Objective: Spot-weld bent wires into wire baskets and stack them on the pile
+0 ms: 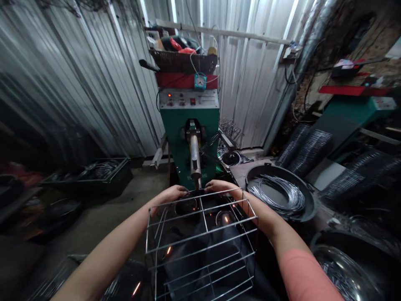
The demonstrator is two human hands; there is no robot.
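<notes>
A shiny wire rack (200, 238), a grid of thin steel rods, lies across my lap and reaches up to a green spot-welding machine (188, 142). My left hand (173, 193) grips the rack's far left edge, fingers curled over the wire. My right hand (221, 186) is closed on the far right edge. Between the two hands, the machine's metal electrode arm (194, 161) points down at the rack's far rim. A few orange sparks (168, 250) glow under the wires.
To the right sits a round black tray (308, 207) of coiled wire rings (278, 194). Stacks of wire pieces (305, 146) lie behind it. A green crate (94, 171) of parts stands on the floor at left. Corrugated metal walls (94, 83) close the back.
</notes>
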